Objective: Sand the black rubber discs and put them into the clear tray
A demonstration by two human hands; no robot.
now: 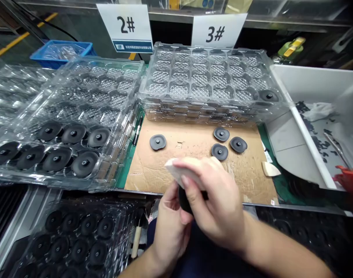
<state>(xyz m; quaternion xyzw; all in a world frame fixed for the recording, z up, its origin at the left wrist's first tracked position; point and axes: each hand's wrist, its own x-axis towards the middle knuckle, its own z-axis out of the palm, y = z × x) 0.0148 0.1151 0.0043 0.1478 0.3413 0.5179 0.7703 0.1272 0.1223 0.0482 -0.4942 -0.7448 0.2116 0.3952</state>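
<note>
My left hand point(172, 224) is closed around a dark, rounded part point(184, 200), mostly hidden by fingers. My right hand point(219, 200) grips a flat off-white pad point(186, 173) and presses it against that part; whether it is sponge or folded cloth I cannot tell. Just beyond my hands lies a cardboard sheet point(141, 170). On its left rests a black rubbery disc with a small central stem point(158, 142). Three similar pieces sit to the right: an upper disc point(221, 134), a lower disc point(219, 152) and a right-hand disc point(238, 144).
A clear tray point(107, 170) with several black discs stands left. Stacked clear trays point(199, 101) rise behind the cardboard, one disc in their corner. At right are a cream wedge point(270, 169) and a white bin point(306, 143) holding black scraps and tweezers. Another filled tray point(75, 235) sits lower left.
</note>
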